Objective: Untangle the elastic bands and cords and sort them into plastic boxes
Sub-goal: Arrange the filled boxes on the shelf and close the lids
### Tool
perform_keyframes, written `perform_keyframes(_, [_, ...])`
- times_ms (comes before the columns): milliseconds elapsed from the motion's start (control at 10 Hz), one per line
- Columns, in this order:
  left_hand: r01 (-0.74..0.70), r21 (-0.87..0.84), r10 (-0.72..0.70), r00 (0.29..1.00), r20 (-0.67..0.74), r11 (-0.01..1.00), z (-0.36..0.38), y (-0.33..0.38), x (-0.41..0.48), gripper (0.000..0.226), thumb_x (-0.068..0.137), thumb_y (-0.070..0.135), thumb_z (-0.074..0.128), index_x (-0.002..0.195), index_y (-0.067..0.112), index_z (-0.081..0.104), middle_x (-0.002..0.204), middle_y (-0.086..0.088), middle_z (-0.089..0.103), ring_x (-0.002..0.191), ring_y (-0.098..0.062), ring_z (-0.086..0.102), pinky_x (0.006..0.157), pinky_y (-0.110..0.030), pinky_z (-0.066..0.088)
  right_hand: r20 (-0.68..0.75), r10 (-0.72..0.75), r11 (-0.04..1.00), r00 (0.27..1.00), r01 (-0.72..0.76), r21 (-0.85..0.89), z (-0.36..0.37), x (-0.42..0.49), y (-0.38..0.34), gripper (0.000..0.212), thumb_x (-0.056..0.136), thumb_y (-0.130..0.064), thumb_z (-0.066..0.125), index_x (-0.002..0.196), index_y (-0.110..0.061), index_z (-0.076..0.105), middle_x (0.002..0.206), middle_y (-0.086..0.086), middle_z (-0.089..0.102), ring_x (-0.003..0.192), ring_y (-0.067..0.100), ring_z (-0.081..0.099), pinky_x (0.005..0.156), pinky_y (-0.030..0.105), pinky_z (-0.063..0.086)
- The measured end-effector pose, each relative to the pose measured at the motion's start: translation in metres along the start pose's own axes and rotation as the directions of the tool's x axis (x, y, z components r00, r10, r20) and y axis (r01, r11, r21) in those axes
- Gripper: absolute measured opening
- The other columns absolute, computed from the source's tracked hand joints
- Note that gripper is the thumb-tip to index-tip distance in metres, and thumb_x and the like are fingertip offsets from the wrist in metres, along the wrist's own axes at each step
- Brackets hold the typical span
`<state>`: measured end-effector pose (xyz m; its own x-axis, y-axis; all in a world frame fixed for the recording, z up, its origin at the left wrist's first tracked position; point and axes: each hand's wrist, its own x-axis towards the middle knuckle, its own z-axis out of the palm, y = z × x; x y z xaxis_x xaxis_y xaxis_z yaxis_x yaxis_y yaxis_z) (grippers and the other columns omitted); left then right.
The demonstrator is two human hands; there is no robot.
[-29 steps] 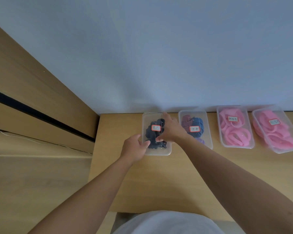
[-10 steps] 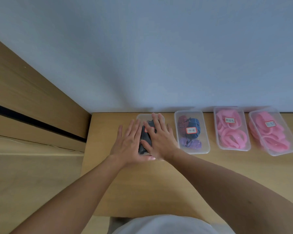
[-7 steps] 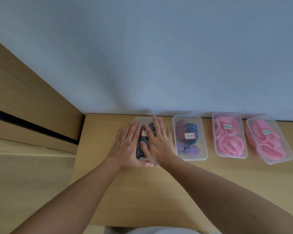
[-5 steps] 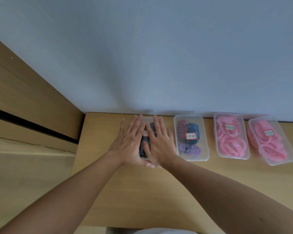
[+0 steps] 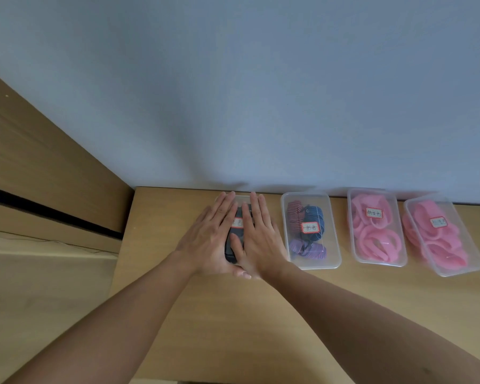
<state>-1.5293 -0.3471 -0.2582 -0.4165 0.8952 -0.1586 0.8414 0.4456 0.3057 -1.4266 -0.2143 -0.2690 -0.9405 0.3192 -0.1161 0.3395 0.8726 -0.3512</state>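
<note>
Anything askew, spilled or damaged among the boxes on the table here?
Only slightly: the rightmost box of pink bands sits angled against the otherwise straight row. Nothing is spilled or visibly damaged. The left hand and right hand lie flat on the box of dark bands.

my left hand (image 5: 205, 239) and right hand (image 5: 258, 239) lie flat on the leftmost box (image 5: 240, 198); three boxes (image 5: 311, 231) stand to its right on the table (image 5: 233, 314).

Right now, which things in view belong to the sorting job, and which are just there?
Job:
- left hand and right hand, flat on the dark-band box
- mixed-colour box
- two pink-band boxes

Just there:
- wooden table
- wall
- wooden panel
</note>
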Motion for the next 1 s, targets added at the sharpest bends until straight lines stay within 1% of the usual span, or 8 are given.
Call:
perform_keyframes(200, [0.029, 0.063, -0.031, 0.999, 0.033, 0.998, -0.003, 0.006, -0.004, 0.157, 0.052, 0.105, 0.046, 0.162, 0.005, -0.007, 0.169, -0.006, -0.023, 0.156, -0.022, -0.023, 0.126, -0.057, 0.011, -0.017, 0.011, 1.000, 1.000, -0.011, 0.026, 0.004, 0.000, 0.002, 0.081, 0.099, -0.055, 0.029, 0.161, -0.005, 0.012, 0.170, 0.006, -0.013, 0.155, 0.017, -0.019, 0.122, 0.035, 0.025])
perform_keyframes(300, [0.130, 0.034, -0.131, 0.991, 0.027, 0.991, 0.006, 0.023, -0.014, 0.152, 0.057, 0.105, 0.040, 0.162, 0.005, -0.007, 0.169, -0.005, -0.023, 0.155, -0.020, -0.024, 0.124, -0.061, 0.012, -0.002, -0.002, 0.999, 1.000, 0.002, 0.040, 0.004, 0.001, 0.004, 0.079, 0.100, -0.049, 0.029, 0.161, -0.003, 0.010, 0.170, 0.008, -0.014, 0.155, 0.018, -0.021, 0.126, 0.036, 0.018])
perform_keyframes(400, [0.201, -0.021, -0.201, 0.979, -0.011, 0.979, 0.016, 0.038, -0.018, 0.150, 0.058, 0.102, 0.043, 0.161, 0.006, -0.010, 0.169, -0.006, -0.023, 0.155, -0.021, -0.025, 0.126, -0.057, 0.008, -0.006, -0.001, 0.994, 1.000, 0.001, 0.107, 0.004, 0.001, 0.002, 0.081, 0.094, -0.046, 0.021, 0.160, -0.001, 0.011, 0.170, 0.008, -0.012, 0.155, 0.017, -0.021, 0.127, 0.037, 0.011])
perform_keyframes(600, [0.196, 0.002, -0.196, 0.980, -0.039, 0.981, 0.021, 0.037, -0.017, 0.149, 0.058, 0.098, 0.047, 0.162, 0.004, -0.005, 0.170, -0.009, -0.018, 0.155, -0.024, -0.023, 0.128, -0.051, 0.007, -0.054, 0.001, 0.982, 0.999, 0.010, 0.189, 0.004, -0.001, 0.000, 0.081, 0.095, -0.048, 0.020, 0.160, 0.001, 0.015, 0.171, 0.010, -0.004, 0.156, 0.020, -0.015, 0.127, 0.030, -0.002])
perform_keyframes(700, [0.192, 0.058, -0.193, 0.981, 0.001, 0.980, 0.017, 0.040, -0.016, 0.148, 0.060, 0.100, 0.042, 0.161, 0.002, -0.002, 0.170, -0.013, -0.017, 0.155, -0.026, -0.025, 0.128, -0.048, 0.007, 0.010, -0.005, 0.997, 1.000, 0.005, 0.075, 0.000, 0.001, -0.001, 0.079, 0.098, -0.049, 0.016, 0.161, -0.002, 0.007, 0.170, 0.010, -0.009, 0.155, 0.020, -0.020, 0.126, 0.030, -0.004])
perform_keyframes(800, [0.282, -0.002, -0.281, 0.957, 0.076, 0.959, 0.003, 0.047, -0.015, 0.152, 0.054, 0.103, 0.041, 0.162, 0.009, -0.011, 0.169, -0.003, -0.025, 0.152, -0.018, -0.032, 0.128, -0.050, 0.002, 0.107, 0.023, 1.000, 0.994, -0.022, -0.013, -0.012, 0.002, -0.005, 0.071, 0.104, -0.043, 0.019, 0.161, -0.004, 0.004, 0.170, 0.010, -0.014, 0.154, 0.023, -0.023, 0.128, 0.041, 0.004])
perform_keyframes(900, [0.330, -0.020, -0.321, 0.929, 0.182, 0.944, -0.019, 0.055, -0.016, 0.145, 0.056, 0.099, 0.042, 0.162, 0.015, -0.010, 0.170, 0.001, -0.018, 0.155, -0.019, -0.024, 0.125, -0.059, 0.006, 0.157, 0.026, 0.999, 0.987, -0.032, 0.033, -0.031, 0.002, -0.019, 0.060, 0.105, -0.035, 0.021, 0.159, -0.007, 0.022, 0.170, 0.013, 0.004, 0.157, 0.027, -0.006, 0.125, 0.049, 0.013])
perform_keyframes(1000, [0.271, 0.091, -0.280, 0.954, 0.111, 0.958, -0.042, 0.064, -0.026, 0.099, 0.084, 0.074, 0.050, 0.159, 0.018, 0.018, 0.168, -0.003, 0.014, 0.156, -0.024, 0.006, 0.118, -0.054, 0.022, 0.051, -0.031, 0.997, 0.998, 0.027, 0.073, -0.055, -0.010, -0.023, 0.045, 0.105, -0.030, 0.032, 0.142, -0.011, 0.048, 0.149, 0.010, 0.044, 0.146, 0.028, 0.030, 0.115, 0.043, 0.028])
